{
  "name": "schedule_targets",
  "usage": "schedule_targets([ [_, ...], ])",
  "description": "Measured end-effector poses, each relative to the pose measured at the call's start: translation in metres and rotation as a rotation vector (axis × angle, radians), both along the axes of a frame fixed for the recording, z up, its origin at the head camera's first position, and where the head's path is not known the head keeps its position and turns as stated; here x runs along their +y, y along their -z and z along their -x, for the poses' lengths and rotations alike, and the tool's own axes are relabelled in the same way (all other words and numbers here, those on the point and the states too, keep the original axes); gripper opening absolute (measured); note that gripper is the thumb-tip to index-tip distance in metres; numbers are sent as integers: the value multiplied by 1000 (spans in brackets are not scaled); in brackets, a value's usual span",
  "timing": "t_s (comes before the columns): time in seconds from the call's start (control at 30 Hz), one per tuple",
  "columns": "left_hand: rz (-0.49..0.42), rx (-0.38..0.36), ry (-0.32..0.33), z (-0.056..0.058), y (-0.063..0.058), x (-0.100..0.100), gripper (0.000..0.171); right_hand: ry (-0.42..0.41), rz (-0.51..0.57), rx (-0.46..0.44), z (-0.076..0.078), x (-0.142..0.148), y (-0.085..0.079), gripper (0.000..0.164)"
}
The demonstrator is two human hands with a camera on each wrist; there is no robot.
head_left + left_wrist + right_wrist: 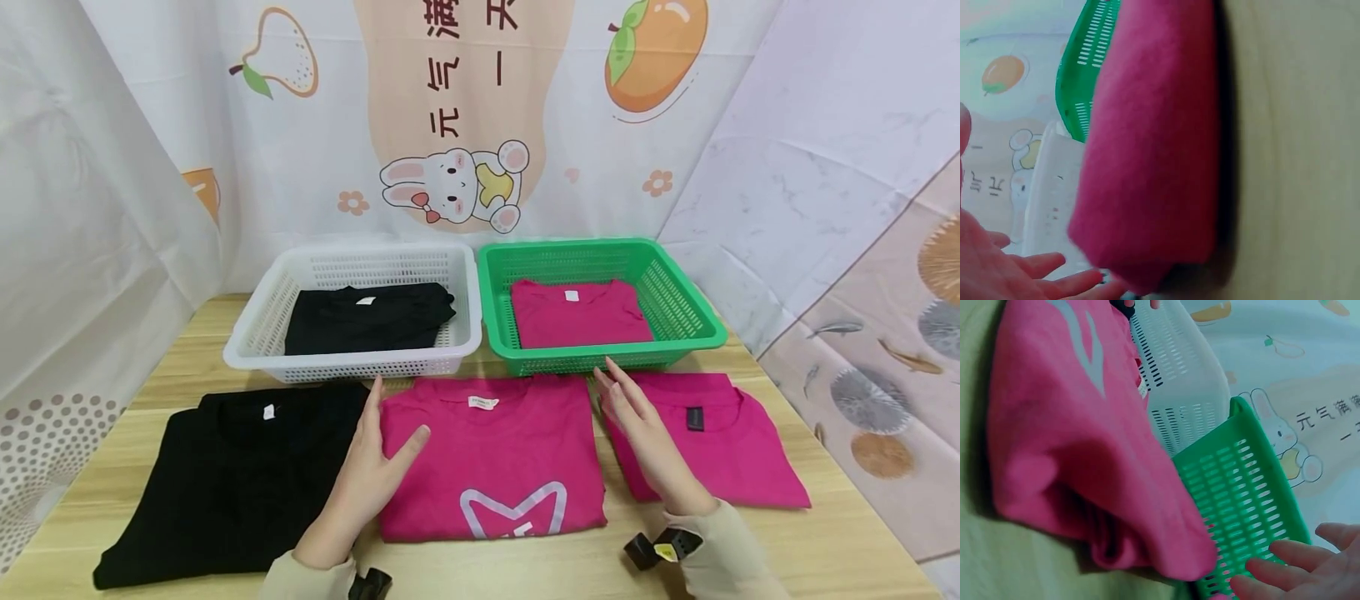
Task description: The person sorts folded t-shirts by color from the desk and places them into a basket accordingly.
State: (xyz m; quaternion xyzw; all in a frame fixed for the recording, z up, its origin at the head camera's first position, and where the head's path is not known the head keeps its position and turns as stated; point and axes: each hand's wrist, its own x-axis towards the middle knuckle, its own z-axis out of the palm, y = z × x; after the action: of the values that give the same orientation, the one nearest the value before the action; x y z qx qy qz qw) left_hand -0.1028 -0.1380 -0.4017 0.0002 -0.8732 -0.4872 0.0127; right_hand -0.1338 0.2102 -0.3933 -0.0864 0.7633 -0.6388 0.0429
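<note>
A folded pink T-shirt (517,450) with a pale star print lies flat on the table between my two hands. At its left edge is my left hand (372,467), fingers extended and thumb spread over the cloth. On the other side my right hand (637,425) has straight fingers, between this shirt and a second folded pink shirt (738,450). Neither hand grips anything. In the left wrist view the folded pink edge (1147,144) stands beside the fingers; the right wrist view shows the right fingers (1285,569) apart from the cloth. A folded black shirt (232,483) lies at the left.
Behind the shirts stand a white basket (352,364) holding folded black clothing (367,321) and a green basket (600,354) holding a folded pink shirt (581,317). A printed curtain (300,167) hangs behind them. The wooden table (465,575) shows along the front.
</note>
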Motion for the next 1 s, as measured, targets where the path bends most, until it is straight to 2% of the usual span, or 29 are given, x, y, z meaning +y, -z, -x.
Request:
schedule_targets([
  [0.13,-105,35,-5,3,8,-3,87,-13,67,-46,2,1,5,63],
  [0.23,-166,15,-6,5,11,-5,84,-8,111,-86,4,1,8,65],
  [0.4,-199,-14,-12,6,11,-8,81,3,153,-154,5,2,13,67],
  [0.53,-204,-24,-24,6,10,-9,78,21,169,-171,5,3,16,68],
  [0.8,-230,-106,-82,5,7,-13,76,50,208,-233,6,5,18,69],
  [1.0,-389,-195,-116,5,12,-13,79,40,182,-306,7,4,22,69],
])
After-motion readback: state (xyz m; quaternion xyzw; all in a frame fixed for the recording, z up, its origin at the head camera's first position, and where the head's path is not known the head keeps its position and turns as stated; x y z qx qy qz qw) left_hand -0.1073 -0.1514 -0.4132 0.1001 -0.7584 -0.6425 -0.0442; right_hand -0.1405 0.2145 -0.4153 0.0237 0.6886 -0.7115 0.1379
